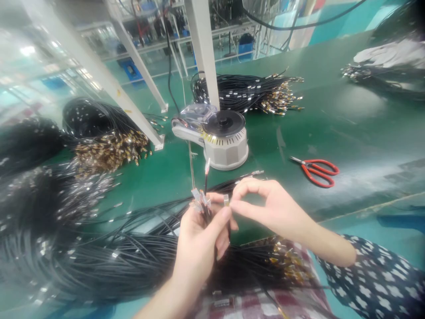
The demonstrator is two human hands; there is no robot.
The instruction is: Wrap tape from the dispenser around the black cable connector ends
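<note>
My left hand (199, 235) is closed around a few black cables whose pale, metallic-looking ends (201, 199) stick up above the fingers. One of these cables (206, 175) rises higher and has a light tip. Thumb and forefinger of my right hand (274, 204) are pinched together beside a small shiny piece (226, 200) at my left thumb. Whether that piece is a cable end or a strip of tape is too blurred to tell. Below my hands, a thick bundle of black cables (133, 261) runs across my lap, with brassy ends (288, 261) at the right.
A round grey automatic tape dispenser (226, 150) stands beyond my hands. Red-handled scissors (317, 172) lie to the right on the green tabletop (332, 128). Cable coils sit at the back (239, 91) and left (89, 119). White metal posts (204, 53) rise from the table.
</note>
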